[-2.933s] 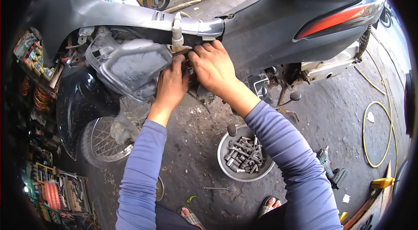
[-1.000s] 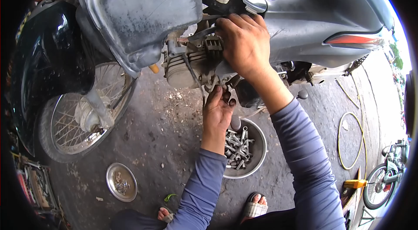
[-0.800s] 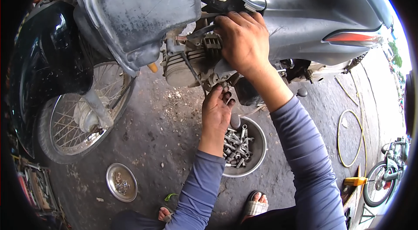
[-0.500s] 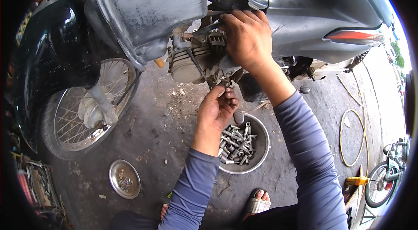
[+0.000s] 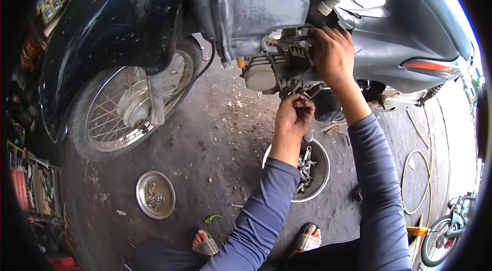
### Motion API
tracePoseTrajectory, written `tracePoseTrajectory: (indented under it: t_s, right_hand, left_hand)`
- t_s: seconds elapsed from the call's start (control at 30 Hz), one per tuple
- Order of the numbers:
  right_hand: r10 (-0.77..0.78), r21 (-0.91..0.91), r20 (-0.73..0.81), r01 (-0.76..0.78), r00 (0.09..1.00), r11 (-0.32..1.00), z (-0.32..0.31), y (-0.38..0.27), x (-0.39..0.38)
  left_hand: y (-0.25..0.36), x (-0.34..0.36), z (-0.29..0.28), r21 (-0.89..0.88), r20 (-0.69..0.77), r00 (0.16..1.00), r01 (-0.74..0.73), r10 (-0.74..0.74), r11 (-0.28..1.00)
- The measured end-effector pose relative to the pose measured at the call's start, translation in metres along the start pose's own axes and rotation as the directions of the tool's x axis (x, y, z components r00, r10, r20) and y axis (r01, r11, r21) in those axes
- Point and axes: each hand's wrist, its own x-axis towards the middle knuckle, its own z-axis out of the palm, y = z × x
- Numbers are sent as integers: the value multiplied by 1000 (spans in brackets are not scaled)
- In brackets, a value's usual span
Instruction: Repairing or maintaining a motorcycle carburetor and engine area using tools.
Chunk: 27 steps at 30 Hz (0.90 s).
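A motorcycle stands before me, its finned engine [image 5: 261, 77] below a grey plastic cover [image 5: 261, 7]. My left hand [image 5: 294, 117] reaches up to the engine's underside with fingertips pinched together against small metal parts; what lies between them is too small to make out. Higher up, my right hand [image 5: 334, 58] is curled at the engine's upper side, beside a dark hose-like part [image 5: 294, 39] and the front of the grey side panel [image 5: 376, 40]. Its fingertips are partly hidden, and what they close on does not show.
Under my left forearm sits a metal bowl [image 5: 328, 173] of wrenches and sockets. A metal dish [image 5: 169, 191] with small fasteners lies left of it, and a small wrench [image 5: 236, 205] between them. The front wheel [image 5: 97, 145] is at left, a yellow hose [image 5: 404, 189] at right.
The view has swung left, so the motorcycle and both hands appear farther right. Both hands remain at the same engine spots; my left fingers look drawn in more tightly.
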Motion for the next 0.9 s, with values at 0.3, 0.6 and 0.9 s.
tracePoseTrajectory:
  t_s: [0.3, 0.6, 0.9]
  right_hand:
    - [44, -170, 84, -29, 996, 985, 12, 12, -4]
    - [-8, -90, 95, 17, 995, 996, 13, 28, -6]
    - [-118, 234, 173, 76, 978, 969, -38, -44, -58]
  left_hand:
    - [146, -83, -23, 974, -220, 861, 169, -459, -150]
    - [386, -334, -71, 416, -524, 767, 611, 372, -674]
    - [451, -399, -194, 794, 226, 595, 346, 772, -499]
